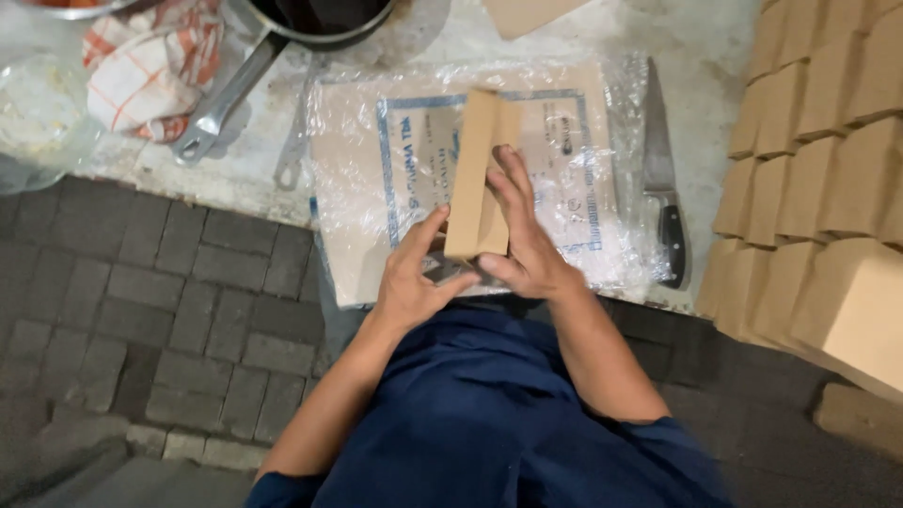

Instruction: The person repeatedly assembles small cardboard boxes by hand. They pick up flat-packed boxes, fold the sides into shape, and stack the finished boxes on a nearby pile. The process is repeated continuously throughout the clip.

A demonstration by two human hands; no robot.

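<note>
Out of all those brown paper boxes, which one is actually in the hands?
The flat folded box held edge-up over the plastic-wrapped board, gripped by the left hand and right hand. The others sit stacked at the right, untouched.

Pale slab (724, 56): wrapped board (357, 188), knife (662, 179), pan (282, 38).

— What lies on the bench (715, 113)?
— A plastic-wrapped board (367, 188) in the middle, with a black-handled knife (663, 188) just to its right.
— And on the left?
— A pan (320, 19) at the top edge, its long handle slanting down-left. Beside it a red-checked cloth (141, 75) and a clear bowl (38, 118).
— On the right?
— Stacked brown boxes (818, 179), row upon row.
— Below the bench?
— Grey brick paving (160, 320).
</note>
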